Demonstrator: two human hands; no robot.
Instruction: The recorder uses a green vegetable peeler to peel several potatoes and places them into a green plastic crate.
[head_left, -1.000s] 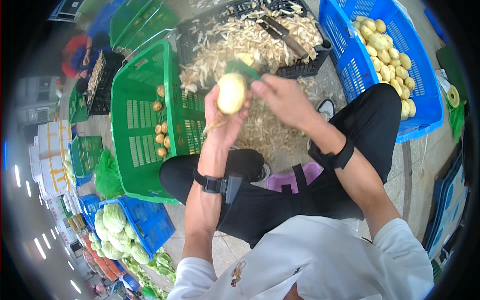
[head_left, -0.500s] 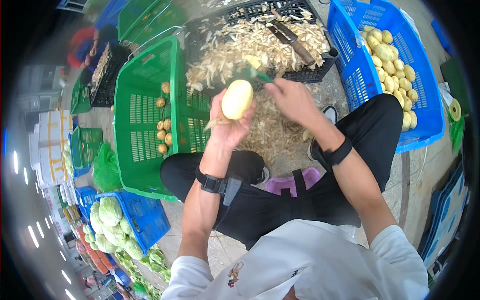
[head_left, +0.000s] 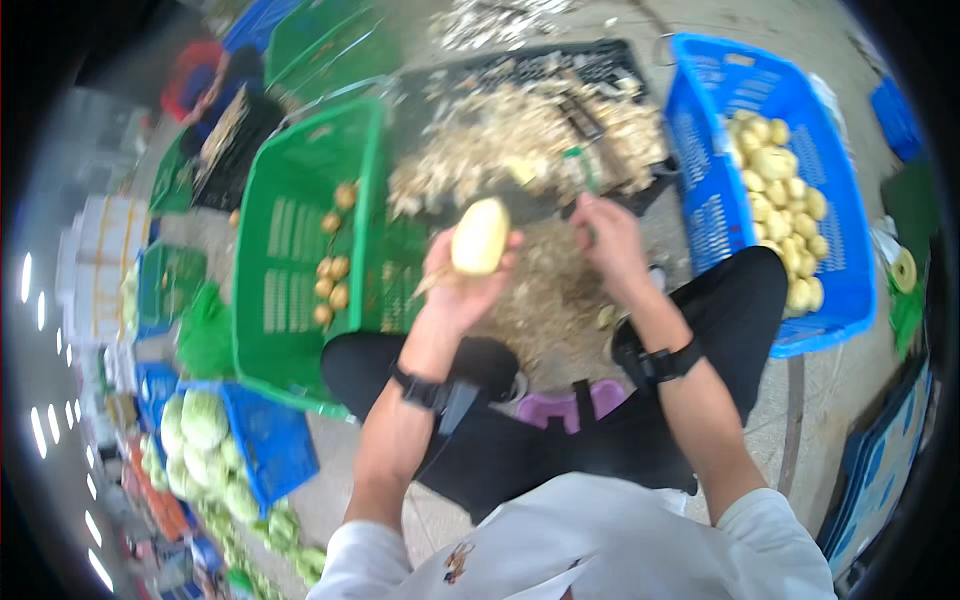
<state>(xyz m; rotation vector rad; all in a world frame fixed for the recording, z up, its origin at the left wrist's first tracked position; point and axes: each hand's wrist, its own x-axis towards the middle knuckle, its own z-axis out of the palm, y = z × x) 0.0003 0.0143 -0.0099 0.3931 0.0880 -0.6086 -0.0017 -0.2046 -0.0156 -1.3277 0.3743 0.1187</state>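
pale-yellow, oval, peeled potato [head_left: 480,237]: cupped in left hand [head_left: 458,292], fingers half-curled about it (likely firm, slippery; best held round its sides). right hand [head_left: 608,240]: closed round slim green peeler [head_left: 588,174].

The right hand [head_left: 608,240] drew away rightward from the left hand's [head_left: 462,285] grip, and the peeler [head_left: 589,178] swung from beside the potato [head_left: 480,237] to point forward.

The left hand [head_left: 463,285] is facing palm up, its fingers cupping. The right hand [head_left: 613,240] is gripping with curled fingers. Both forearms [head_left: 396,445] are pointing forward, apart.
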